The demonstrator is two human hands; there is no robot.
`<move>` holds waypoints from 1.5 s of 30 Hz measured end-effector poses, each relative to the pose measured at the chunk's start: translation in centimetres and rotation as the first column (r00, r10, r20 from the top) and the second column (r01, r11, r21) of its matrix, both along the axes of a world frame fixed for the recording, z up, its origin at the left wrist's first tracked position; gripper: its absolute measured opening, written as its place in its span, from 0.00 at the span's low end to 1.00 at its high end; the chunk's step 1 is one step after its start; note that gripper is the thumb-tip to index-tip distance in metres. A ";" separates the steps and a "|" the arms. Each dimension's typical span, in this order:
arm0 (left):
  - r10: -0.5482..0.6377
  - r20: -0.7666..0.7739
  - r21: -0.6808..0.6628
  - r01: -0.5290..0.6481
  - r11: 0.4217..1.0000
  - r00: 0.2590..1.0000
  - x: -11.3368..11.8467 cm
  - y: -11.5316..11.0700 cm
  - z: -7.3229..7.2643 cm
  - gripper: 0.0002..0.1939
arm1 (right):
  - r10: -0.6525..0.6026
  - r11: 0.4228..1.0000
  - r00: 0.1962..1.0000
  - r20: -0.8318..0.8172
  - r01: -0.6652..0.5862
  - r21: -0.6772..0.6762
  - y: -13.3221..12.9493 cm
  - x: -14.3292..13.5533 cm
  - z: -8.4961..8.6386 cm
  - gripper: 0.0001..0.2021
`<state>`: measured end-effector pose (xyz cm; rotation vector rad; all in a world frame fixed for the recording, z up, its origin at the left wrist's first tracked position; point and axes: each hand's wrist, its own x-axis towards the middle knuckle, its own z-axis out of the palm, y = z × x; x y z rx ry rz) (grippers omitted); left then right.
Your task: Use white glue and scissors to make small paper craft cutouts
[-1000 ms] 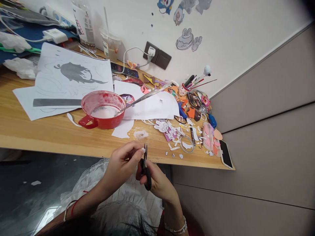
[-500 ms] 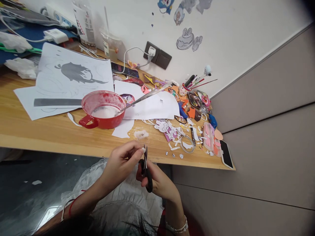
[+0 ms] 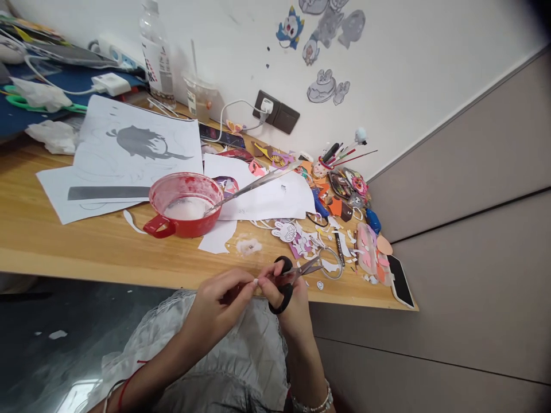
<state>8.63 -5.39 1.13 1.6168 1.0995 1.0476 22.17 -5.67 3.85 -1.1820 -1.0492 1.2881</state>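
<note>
Between the fingertips of my left hand (image 3: 221, 301) a tiny white piece (image 3: 255, 281), seemingly paper, is pinched. My right hand (image 3: 286, 298) has its fingers through the black handles of a pair of scissors (image 3: 294, 277), whose blades point right, slightly apart. The right fingertips meet the left ones at the white piece. Both hands are just over the desk's front edge, above a white lacy skirt. Beyond them lie a whitish smear (image 3: 248, 246) and a paper rabbit cutout (image 3: 284, 232).
A red bowl (image 3: 189, 228) with whitish liquid and a long metal utensil (image 3: 258, 184) stands left of centre. Drawn sheets (image 3: 142, 163) lie behind it. Paper scraps, a tape ring (image 3: 330, 264), a pen cup (image 3: 321, 168) and a phone (image 3: 400, 281) crowd the right side.
The scissors have swung from upright at the white piece to pointing right, away from it. My right fingertips have come up to the left ones. The camera view has shifted slightly.
</note>
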 end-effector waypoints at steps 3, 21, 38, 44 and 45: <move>-0.003 -0.075 0.032 0.006 0.999 0.997 -0.4 0.5 -0.1 0.11 | 0.075 0.997 0.995 0.061 -0.074 -0.016 0.6 0.2 0.1 0.16; -0.001 -0.220 0.013 0.004 1.000 0.976 -1.2 1.9 -1.5 0.11 | 0.066 0.996 0.675 0.735 -0.091 -0.006 7.4 2.8 -2.7 0.08; -0.003 -0.225 0.011 0.005 1.000 0.974 -1.2 1.8 -1.4 0.10 | 0.123 0.970 0.518 0.846 -0.245 0.009 6.3 3.3 -1.7 0.09; -0.010 -0.224 -0.006 0.009 1.000 0.974 -1.2 1.8 -1.4 0.10 | 0.101 0.968 0.480 0.871 -0.250 0.025 6.5 3.0 -1.7 0.09; -0.010 -0.226 -0.010 0.008 1.000 0.974 -1.2 1.8 -1.4 0.10 | 0.097 0.968 0.486 0.868 -0.249 0.031 6.5 3.0 -1.6 0.08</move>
